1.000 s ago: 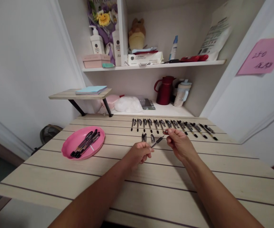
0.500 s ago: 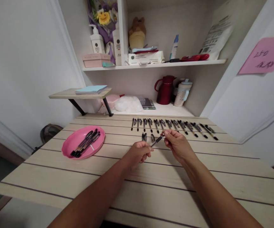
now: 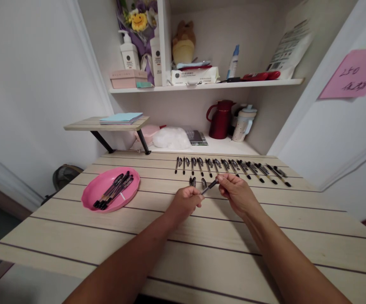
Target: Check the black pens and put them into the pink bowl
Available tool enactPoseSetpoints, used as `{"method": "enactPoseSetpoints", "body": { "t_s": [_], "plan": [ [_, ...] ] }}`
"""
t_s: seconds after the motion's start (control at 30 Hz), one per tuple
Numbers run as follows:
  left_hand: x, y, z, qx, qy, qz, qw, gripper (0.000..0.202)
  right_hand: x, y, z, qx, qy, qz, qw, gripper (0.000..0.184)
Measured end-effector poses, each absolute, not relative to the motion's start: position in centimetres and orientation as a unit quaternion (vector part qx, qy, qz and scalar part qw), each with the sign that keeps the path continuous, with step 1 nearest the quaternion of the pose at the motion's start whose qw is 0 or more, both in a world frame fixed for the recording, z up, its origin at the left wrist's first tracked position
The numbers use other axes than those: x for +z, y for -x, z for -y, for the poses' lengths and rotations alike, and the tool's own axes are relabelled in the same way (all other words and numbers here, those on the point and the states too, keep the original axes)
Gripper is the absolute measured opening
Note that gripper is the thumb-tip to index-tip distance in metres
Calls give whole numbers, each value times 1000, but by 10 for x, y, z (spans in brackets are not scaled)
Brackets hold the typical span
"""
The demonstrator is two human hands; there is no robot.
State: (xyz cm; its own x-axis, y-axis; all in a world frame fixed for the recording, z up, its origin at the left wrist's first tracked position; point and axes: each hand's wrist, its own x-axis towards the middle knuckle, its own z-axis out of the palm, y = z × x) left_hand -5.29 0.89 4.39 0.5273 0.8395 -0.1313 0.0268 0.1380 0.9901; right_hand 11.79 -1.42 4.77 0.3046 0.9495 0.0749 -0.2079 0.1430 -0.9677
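A pen (image 3: 208, 188) slants between my two hands, low over the table. My left hand (image 3: 186, 202) is closed on its lower end, while the fingertips of my right hand (image 3: 236, 191) pinch its dark upper end. Just beyond them lie pen caps, one (image 3: 203, 183) beside the held pen and another (image 3: 194, 181) to its left with a dark piece next to it. Further back, a long row of uncapped pens (image 3: 216, 167) stretches to the right, each with a cap beside it. The exact grip of my left fingers on the pen is partly hidden.
At the left, a pink plate (image 3: 88, 190) carries several capped pens (image 3: 115, 191). A small raised shelf (image 3: 81, 123) stands at the table's back left. Behind the table are a red jug (image 3: 221, 120) and a pale tumbler (image 3: 244, 123).
Both hands keep hold of the pen in nearly the same place. My left hand has shifted very slightly; the row of pens and the plate look the same.
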Motion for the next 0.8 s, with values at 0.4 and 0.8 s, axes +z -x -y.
{"method": "enactPoseSetpoints", "body": {
  "t_s": [0.4,0.8],
  "plan": [
    [43,47,-1,353,-558,-353,663,15,56,-116,21,477,428,377,669,32],
    [43,46,2,355,-541,-332,687,18,48,-116,17,493,420,366,669,24]
  ]
}}
